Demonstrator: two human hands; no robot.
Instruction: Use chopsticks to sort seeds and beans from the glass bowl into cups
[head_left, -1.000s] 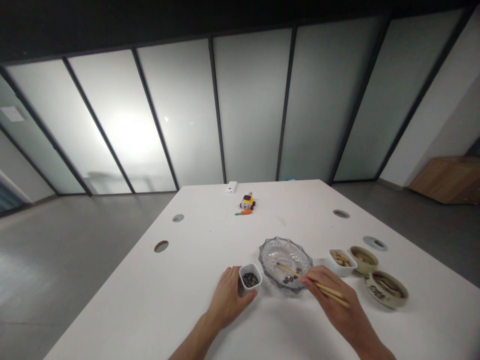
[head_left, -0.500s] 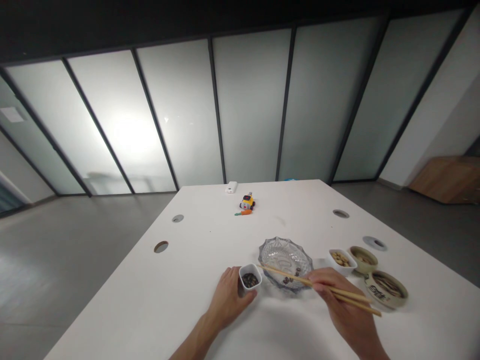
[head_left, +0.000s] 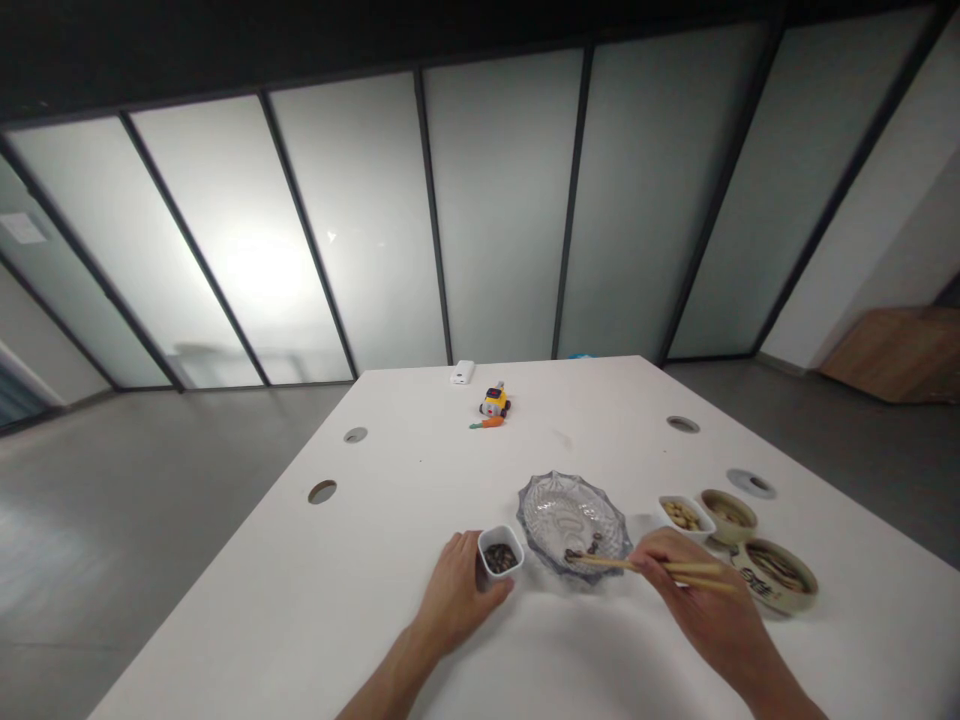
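My left hand (head_left: 459,592) is closed around the side of a small white square cup (head_left: 501,536) standing on the table. Dark seeds (head_left: 500,558) lie inside this cup. In my right hand (head_left: 686,590) is a pair of wooden chopsticks (head_left: 611,563), their tips down in a clear glass dish (head_left: 559,505) with a scalloped rim. A few dark seeds (head_left: 596,541) are in the dish, right by the chopstick tips. Whether the tips pinch a seed I cannot tell.
Right of the dish stand a white bowl (head_left: 707,527) of pale nuts and two round ceramic bowls, one behind (head_left: 739,538) and one nearer (head_left: 802,600). Farther back on the white table (head_left: 390,460) are a toy car (head_left: 495,402), a toy carrot (head_left: 491,423) and a white device (head_left: 463,372).
The chopstick tips have moved right and down, from beside the white cup to the seeds in the glass dish. My left hand and the cup have stayed put.
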